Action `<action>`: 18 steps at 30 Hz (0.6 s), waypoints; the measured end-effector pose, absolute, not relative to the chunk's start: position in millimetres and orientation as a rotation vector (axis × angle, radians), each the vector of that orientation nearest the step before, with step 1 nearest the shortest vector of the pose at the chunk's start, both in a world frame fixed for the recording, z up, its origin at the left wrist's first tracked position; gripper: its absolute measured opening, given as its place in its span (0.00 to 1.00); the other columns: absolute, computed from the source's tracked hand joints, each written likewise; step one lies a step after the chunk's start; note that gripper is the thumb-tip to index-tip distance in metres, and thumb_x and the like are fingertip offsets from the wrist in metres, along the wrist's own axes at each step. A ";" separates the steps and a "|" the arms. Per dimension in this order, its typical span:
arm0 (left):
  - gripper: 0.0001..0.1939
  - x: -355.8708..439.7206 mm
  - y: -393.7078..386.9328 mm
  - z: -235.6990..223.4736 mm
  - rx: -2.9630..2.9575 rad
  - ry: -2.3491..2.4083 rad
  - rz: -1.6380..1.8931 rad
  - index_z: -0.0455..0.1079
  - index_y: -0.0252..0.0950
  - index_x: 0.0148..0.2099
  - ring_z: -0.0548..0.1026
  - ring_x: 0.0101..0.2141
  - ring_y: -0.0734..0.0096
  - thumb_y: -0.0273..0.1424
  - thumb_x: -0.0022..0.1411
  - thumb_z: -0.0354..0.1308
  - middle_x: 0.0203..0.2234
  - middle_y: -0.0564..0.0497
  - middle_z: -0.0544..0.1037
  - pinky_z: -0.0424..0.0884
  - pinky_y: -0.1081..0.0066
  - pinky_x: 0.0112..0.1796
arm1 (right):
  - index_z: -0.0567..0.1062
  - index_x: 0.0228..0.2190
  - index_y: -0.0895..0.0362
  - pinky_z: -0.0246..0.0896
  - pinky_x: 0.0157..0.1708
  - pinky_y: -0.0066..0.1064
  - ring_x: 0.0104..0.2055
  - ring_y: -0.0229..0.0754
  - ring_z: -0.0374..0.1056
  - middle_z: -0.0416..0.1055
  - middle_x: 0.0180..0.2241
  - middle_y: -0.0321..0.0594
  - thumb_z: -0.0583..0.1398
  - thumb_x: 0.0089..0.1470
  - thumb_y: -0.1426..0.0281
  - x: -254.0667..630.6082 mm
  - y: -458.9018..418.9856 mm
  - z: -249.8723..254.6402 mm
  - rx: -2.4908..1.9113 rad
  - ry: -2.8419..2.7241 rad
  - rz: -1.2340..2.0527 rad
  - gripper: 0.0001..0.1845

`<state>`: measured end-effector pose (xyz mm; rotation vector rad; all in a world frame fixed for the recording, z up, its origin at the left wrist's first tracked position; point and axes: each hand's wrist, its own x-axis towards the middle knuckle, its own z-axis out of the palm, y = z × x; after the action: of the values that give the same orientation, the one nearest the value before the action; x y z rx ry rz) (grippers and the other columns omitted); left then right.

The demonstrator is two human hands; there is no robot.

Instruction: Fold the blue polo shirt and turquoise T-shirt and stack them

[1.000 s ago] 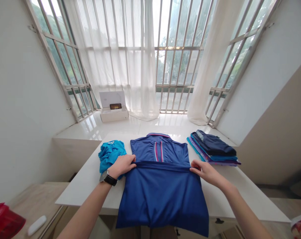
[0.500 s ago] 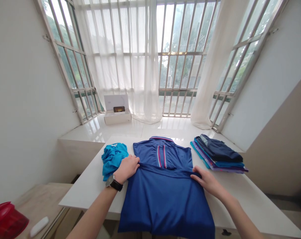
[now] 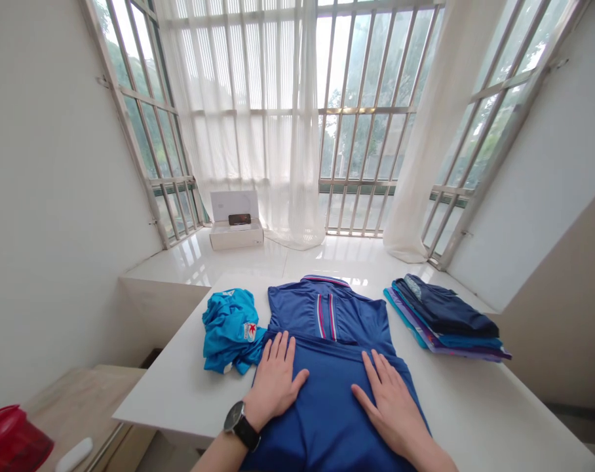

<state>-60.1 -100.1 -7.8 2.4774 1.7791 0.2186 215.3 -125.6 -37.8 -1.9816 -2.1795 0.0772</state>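
Observation:
A dark blue polo shirt [image 3: 327,393] with striped trim lies face down on the white table [image 3: 174,393], its lower part folded up over the back in a straight edge. My left hand [image 3: 276,380] rests flat on the left of the fold, fingers spread, with a black watch on the wrist. On the right side of the shirt my right hand [image 3: 388,403] also lies flat, its fingers stretched toward the fold. Beside my left fingertips sits a crumpled bright blue garment [image 3: 231,328]. The shirt's near end runs past the bottom of the view.
A stack of folded clothes [image 3: 447,321] stands at the table's right. Behind the table, a white box [image 3: 236,236] holding a phone [image 3: 239,219] stands on the window sill [image 3: 297,259]. A red object [image 3: 15,439] is at the lower left, below table height.
Both hands have released the shirt's folded edge and moved nearer to me. They now press flat on the cloth. The view has shifted slightly.

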 end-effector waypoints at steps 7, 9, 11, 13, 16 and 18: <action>0.39 -66.2 -68.0 0.5 2.507 1.696 0.254 0.49 0.33 0.72 0.47 0.69 0.49 0.53 0.70 0.40 0.70 0.39 0.49 0.48 0.49 0.66 | 0.52 0.67 0.56 0.40 0.69 0.48 0.71 0.51 0.42 0.46 0.70 0.45 0.45 0.61 0.44 236.8 -90.2 -24.5 -2.023 -2.243 0.130 0.43; 0.39 -64.1 -64.3 4.3 2.512 1.665 0.242 0.48 0.32 0.72 0.47 0.69 0.50 0.53 0.70 0.41 0.70 0.38 0.49 0.48 0.49 0.66 | 0.52 0.67 0.57 0.41 0.69 0.48 0.71 0.50 0.43 0.48 0.70 0.45 0.45 0.61 0.44 241.4 -82.8 -23.6 -1.981 -2.265 0.143 0.42; 0.38 -61.2 -67.6 6.8 2.512 1.673 0.241 0.48 0.31 0.72 0.46 0.69 0.49 0.50 0.70 0.43 0.70 0.37 0.48 0.48 0.49 0.66 | 0.54 0.67 0.58 0.43 0.69 0.48 0.71 0.51 0.44 0.49 0.69 0.47 0.46 0.61 0.45 242.9 -81.7 -26.1 -1.936 -2.269 0.129 0.42; 0.38 -58.7 -79.1 6.3 2.517 1.704 0.264 0.46 0.31 0.72 0.43 0.69 0.48 0.47 0.69 0.48 0.71 0.37 0.45 0.47 0.48 0.66 | 0.56 0.66 0.59 0.45 0.68 0.49 0.71 0.54 0.44 0.48 0.69 0.49 0.47 0.61 0.46 240.5 -89.1 -32.3 -1.909 -2.231 0.069 0.41; 0.40 -59.4 -105.0 1.0 2.516 1.705 0.320 0.43 0.36 0.73 0.41 0.69 0.47 0.46 0.67 0.51 0.71 0.40 0.41 0.48 0.47 0.65 | 0.58 0.66 0.56 0.48 0.67 0.50 0.71 0.55 0.43 0.47 0.70 0.47 0.48 0.61 0.45 233.6 -112.0 -45.2 -1.892 -2.167 0.013 0.41; 0.39 -64.0 -119.6 -1.8 2.499 1.665 0.335 0.42 0.40 0.73 0.42 0.69 0.47 0.50 0.68 0.49 0.71 0.43 0.42 0.48 0.46 0.65 | 0.58 0.66 0.52 0.49 0.66 0.52 0.70 0.56 0.46 0.49 0.69 0.44 0.50 0.59 0.43 232.6 -127.5 -51.5 -1.909 -2.169 0.035 0.41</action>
<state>-64.0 -119.6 -1.8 2.4988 1.6645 0.3348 232.6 -127.5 -51.5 -1.9090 -2.1692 0.0351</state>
